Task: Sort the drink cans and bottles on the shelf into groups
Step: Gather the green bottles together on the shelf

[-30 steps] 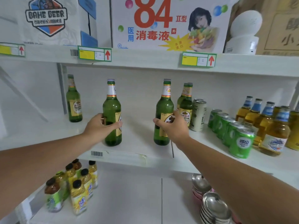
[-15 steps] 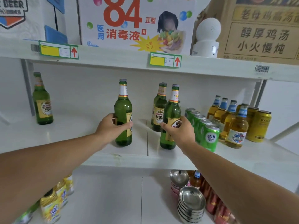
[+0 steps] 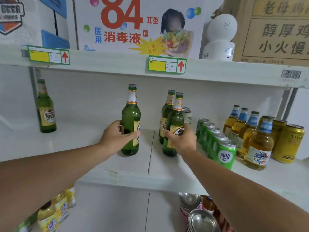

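Observation:
My left hand (image 3: 117, 134) grips a tall green beer bottle (image 3: 131, 114) standing on the white middle shelf (image 3: 150, 174). My right hand (image 3: 181, 139) grips a second green bottle (image 3: 174, 119), which stands right in front of another green bottle (image 3: 168, 106). A lone green bottle (image 3: 46, 111) is far left. To the right stand a silver can (image 3: 187, 116), a row of green cans (image 3: 225, 154), several clear bottles of yellow drink (image 3: 258, 144) and gold cans (image 3: 288, 144).
The upper shelf (image 3: 217, 76) carries a white "84" carton (image 3: 133, 22), a white round device (image 3: 220, 36) and a brown carton (image 3: 274, 30). Below are yellow drink bottles (image 3: 51, 213) at left and stacked steel bowls (image 3: 200, 220) at right.
Both hands have carried their green bottles rightward along the shelf. The right one now stands against the green bottle near the silver can. The view has shifted right.

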{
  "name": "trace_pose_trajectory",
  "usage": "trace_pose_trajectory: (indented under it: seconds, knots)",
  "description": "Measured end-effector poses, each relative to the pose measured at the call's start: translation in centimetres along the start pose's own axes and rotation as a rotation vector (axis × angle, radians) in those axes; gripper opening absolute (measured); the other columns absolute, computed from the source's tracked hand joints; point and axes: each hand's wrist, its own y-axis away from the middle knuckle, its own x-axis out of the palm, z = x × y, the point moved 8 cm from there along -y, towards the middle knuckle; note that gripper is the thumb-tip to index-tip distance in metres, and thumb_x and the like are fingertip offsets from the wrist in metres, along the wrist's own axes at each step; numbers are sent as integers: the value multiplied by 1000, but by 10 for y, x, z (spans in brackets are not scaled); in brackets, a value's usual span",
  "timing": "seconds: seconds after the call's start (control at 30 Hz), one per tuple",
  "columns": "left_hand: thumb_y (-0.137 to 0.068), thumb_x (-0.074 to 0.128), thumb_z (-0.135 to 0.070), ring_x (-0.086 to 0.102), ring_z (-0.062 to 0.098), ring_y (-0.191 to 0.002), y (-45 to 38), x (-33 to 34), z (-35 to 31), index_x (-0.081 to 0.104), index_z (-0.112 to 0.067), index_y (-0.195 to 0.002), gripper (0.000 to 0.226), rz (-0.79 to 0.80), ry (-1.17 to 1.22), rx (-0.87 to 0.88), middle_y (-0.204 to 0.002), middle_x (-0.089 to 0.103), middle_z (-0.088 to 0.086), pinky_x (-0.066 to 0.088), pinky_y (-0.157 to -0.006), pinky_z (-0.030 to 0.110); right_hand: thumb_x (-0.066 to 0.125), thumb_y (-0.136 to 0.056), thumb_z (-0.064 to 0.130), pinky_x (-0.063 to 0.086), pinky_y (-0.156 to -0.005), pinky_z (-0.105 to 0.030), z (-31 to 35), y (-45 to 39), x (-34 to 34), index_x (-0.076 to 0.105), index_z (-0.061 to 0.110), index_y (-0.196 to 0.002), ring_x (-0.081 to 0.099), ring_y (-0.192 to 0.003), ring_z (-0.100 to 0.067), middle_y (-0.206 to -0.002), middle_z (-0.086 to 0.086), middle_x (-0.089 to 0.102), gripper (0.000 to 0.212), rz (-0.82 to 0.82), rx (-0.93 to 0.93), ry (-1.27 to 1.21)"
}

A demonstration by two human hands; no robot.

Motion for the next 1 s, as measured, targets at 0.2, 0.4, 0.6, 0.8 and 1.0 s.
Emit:
trace_pose_trajectory:
  seconds: [0.2, 0.4, 0.6, 0.8, 1.0]
  knots:
    - [-78, 95, -43, 72, 14, -113, -5, -1, 3, 72, -33, -120, 49, 6, 2, -9, -116, 78, -9, 58, -102, 40, 94, -73, 51, 65, -88, -44, -4, -11, 12, 61, 32, -112, 70, -96, -12, -103, 11, 71, 55, -5, -4, 10]
    - [-81, 94, -39, 72, 16, -115, -8, 2, 13, 72, -31, -121, 47, 33, 2, -19, -117, 78, -6, 57, -103, 40, 77, -43, 87, 66, -86, -45, -18, -29, 24, 64, 35, -113, 70, -99, -16, -114, 5, 69, 88, 2, -12, 75]
    - [-80, 94, -42, 72, 18, -117, -12, 8, 22, 72, -32, -123, 49, 61, -9, -31, -118, 78, -7, 57, -107, 45, 83, -58, 84, 66, -85, -43, -17, -27, 24, 63, 34, -113, 70, -98, -15, -109, 8, 71, 77, 25, -32, 97]
    - [-81, 93, -43, 72, 17, -117, -9, 33, 11, 71, -32, -125, 50, 127, 13, -25, -118, 78, -7, 58, -104, 43, 86, -70, 73, 56, -92, -33, -14, -6, 10, 57, 32, -138, 64, -112, -13, -123, 9, 64, 85, 108, -41, 50]
    - [-81, 93, -44, 72, 14, -114, 2, 75, -8, 70, -29, -126, 52, 182, -4, 17, -119, 77, -8, 60, -101, 40, 89, -84, 35, 52, -108, -45, -25, 3, -14, 33, 23, -163, 59, -129, -24, -146, -4, 53, 98, 156, 30, 88]
